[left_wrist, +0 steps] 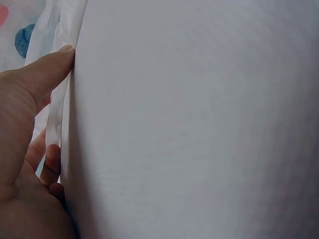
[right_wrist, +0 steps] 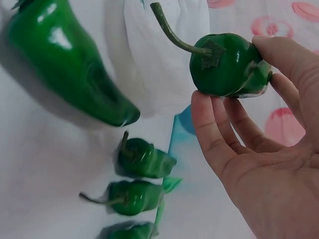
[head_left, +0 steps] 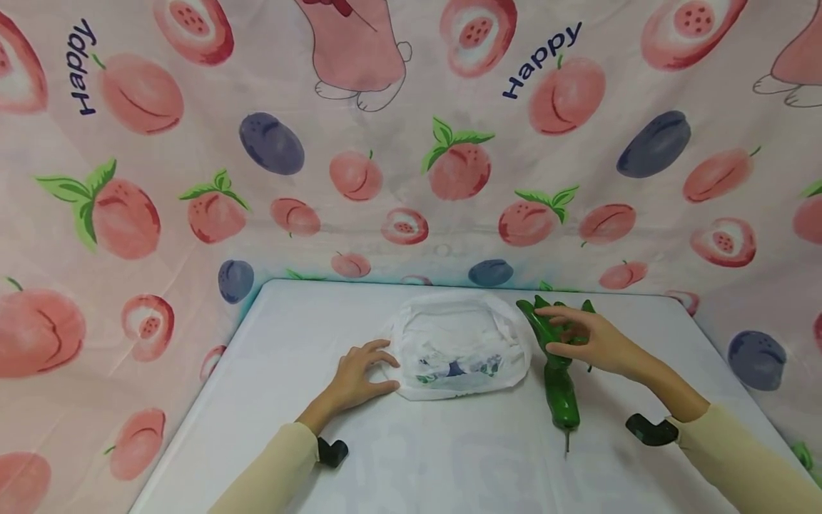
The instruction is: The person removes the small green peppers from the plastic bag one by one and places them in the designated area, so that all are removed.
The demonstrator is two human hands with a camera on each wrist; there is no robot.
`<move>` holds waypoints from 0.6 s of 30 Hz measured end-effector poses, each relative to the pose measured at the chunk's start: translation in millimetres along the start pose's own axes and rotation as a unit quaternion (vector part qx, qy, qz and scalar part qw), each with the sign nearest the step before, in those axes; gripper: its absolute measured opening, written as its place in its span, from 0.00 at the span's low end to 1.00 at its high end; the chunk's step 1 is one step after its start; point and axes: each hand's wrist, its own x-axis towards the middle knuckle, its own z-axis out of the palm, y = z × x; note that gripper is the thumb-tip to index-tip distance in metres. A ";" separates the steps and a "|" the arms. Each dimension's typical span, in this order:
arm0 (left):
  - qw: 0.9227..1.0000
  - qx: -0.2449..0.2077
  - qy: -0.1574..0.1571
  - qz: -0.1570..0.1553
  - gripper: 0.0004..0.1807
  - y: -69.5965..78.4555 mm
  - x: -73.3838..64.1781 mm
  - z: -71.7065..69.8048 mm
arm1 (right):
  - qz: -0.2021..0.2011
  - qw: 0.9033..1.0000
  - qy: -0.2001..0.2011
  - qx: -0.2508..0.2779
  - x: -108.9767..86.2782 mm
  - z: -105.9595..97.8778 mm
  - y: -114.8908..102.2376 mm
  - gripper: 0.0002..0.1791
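Note:
My left hand [head_left: 361,377] is at the left edge of a white plastic bag [head_left: 462,335] lying flattened on the table, fingertips and thumb touching its rim and spread apart. In the left wrist view, thin white film runs beside the thumb. My right hand [head_left: 597,341] pinches a glossy green pepper [right_wrist: 229,64] between thumb and fingertips, its curved stem pointing away from the palm. Below it in the head view, another green pepper [head_left: 561,400] lies with its stem toward me. The right wrist view shows a long green pepper [right_wrist: 62,59] and several smaller-looking ones [right_wrist: 144,158].
A white table [head_left: 411,457] carries the bag and the peppers, which lie to the right of the bag. Behind and beside it hangs a pink cloth [head_left: 398,135] printed with fruit. A dark strap piece [head_left: 651,430] sits at the right cuff, another [head_left: 332,452] at the left.

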 end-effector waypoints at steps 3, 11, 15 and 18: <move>1.000 -0.002 -0.003 -0.003 0.14 1.7 0.3 -1.1 | 0.006 1.000 0.007 -0.001 -9.0 -3.4 3.1 0.34; 1.000 0.002 -0.003 -0.004 0.14 1.8 -0.3 -0.5 | 0.026 0.999 0.025 0.008 -32.5 -6.7 15.1 0.34; 1.000 -0.002 -0.003 -0.004 0.14 1.7 0.1 -0.4 | 0.049 0.998 0.039 -0.006 -42.2 -8.3 20.0 0.34; 1.000 -0.003 -0.001 -0.003 0.14 1.3 0.2 -0.5 | 0.073 0.996 0.041 -0.008 -48.2 -8.9 24.0 0.35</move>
